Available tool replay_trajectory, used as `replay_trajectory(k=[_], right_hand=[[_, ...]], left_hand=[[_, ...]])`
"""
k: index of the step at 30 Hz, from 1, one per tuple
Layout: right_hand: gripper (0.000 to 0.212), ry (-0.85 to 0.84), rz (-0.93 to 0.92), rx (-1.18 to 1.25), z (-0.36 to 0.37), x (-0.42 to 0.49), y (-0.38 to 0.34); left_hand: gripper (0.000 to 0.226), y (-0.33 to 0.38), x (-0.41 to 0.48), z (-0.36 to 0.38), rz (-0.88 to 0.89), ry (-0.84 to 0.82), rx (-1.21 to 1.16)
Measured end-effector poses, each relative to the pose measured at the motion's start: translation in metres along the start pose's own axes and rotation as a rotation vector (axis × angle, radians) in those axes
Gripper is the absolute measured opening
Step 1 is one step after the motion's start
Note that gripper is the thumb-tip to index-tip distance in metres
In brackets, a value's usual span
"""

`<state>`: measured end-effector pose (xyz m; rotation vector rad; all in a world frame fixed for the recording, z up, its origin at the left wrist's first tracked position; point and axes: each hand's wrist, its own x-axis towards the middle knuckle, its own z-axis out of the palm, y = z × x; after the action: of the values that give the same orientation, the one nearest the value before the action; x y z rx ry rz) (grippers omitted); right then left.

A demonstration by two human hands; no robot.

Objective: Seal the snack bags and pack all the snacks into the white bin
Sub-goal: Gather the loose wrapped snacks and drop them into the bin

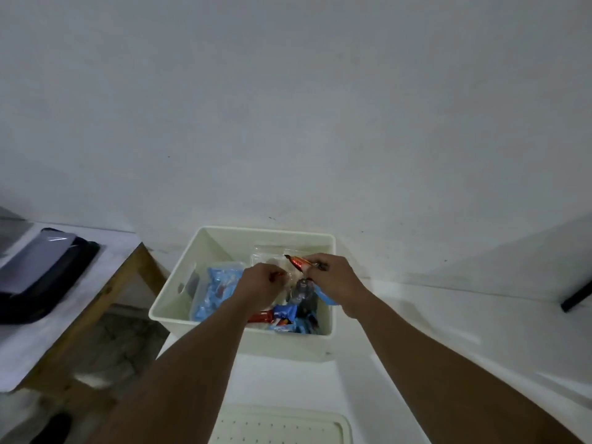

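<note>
The white bin stands on the white table against the wall. Both my hands are over it. My right hand grips several wrapped snacks: a red one sticks out to the left of the fingers and a blue one hangs below the palm. My left hand is curled round a small red-wrapped snack. Inside the bin lie a clear bag of blue snacks, another clear bag at the back, and loose red and blue wrappers at the front.
A perforated white lid lies at the table's near edge. To the left stands a second table with a wooden frame and a dark tray on it. A dark bar shows at the right edge.
</note>
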<state>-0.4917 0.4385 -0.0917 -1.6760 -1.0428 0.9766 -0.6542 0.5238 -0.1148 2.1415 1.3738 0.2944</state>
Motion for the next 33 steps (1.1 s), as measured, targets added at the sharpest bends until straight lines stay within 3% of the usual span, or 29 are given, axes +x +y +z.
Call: replay_trajectory(k=[3, 7, 11, 14, 25, 30, 33], right_hand=[[0.009, -0.013, 0.12, 0.014, 0.029, 0.01, 0.007], [0.022, 0.004, 0.276, -0.074, 0.048, 0.018, 0.016], [0.026, 0.015, 0.331, -0.191, 0.053, 0.021, 0.016], [0.021, 0.008, 0.323, -0.234, 0.054, 0.018, 0.012], [0.019, 0.178, 0.097, -0.234, 0.057, -0.071, 0.018], [0.017, 0.153, 0.136, -0.205, 0.057, -0.127, 0.05], [0.015, 0.133, 0.197, -0.256, 0.062, -0.167, 0.085]], left_hand=[[0.021, -0.028, 0.011, 0.0, -0.059, -0.109, -0.033], [0.022, -0.052, 0.022, 0.004, -0.04, -0.252, -0.032], [0.046, -0.066, 0.027, 0.009, -0.106, -0.329, -0.058], [0.046, -0.066, 0.025, 0.005, -0.063, -0.336, -0.017], [0.025, -0.06, -0.061, -0.017, -0.038, -0.05, -0.147], [0.015, -0.058, -0.131, -0.01, 0.001, 0.176, -0.142], [0.018, -0.075, -0.174, 0.009, -0.051, 0.162, -0.137]])
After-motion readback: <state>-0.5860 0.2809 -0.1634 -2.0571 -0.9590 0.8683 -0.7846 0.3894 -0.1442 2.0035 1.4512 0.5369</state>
